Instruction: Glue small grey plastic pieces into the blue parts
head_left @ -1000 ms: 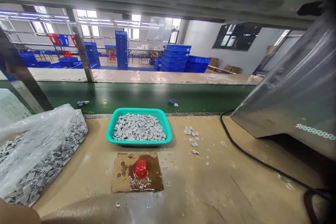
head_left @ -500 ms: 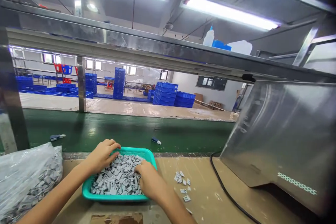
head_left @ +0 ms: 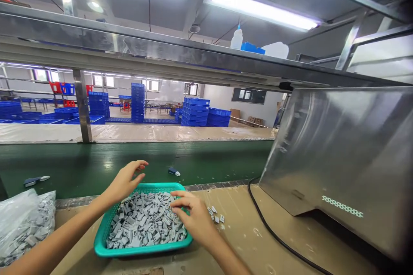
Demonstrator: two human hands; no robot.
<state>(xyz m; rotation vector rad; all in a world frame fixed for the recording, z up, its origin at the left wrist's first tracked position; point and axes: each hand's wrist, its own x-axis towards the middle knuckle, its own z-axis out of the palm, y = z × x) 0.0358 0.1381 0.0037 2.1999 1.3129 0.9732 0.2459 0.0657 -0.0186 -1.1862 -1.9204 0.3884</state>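
Observation:
A teal plastic basket sits on the tan worktop, heaped with small grey plastic pieces. My left hand hovers above the basket's far left side; its thumb and fingers are apart and hold nothing. Over the right edge of the basket is my right hand, with thumb and fingers parted and nothing visible between them. Several loose grey pieces lie on the worktop just right of this hand, which partly covers the group.
A clear bag of similar grey pieces lies at left. Beyond runs a green conveyor belt carrying two dark-blue-and-white items. At right stand a metal housing and black cable. A metal shelf crosses overhead.
Both hands have lifted out of the grey pieces and their fingers have spread. The camera view has shifted, so the bag and belt items appear further left.

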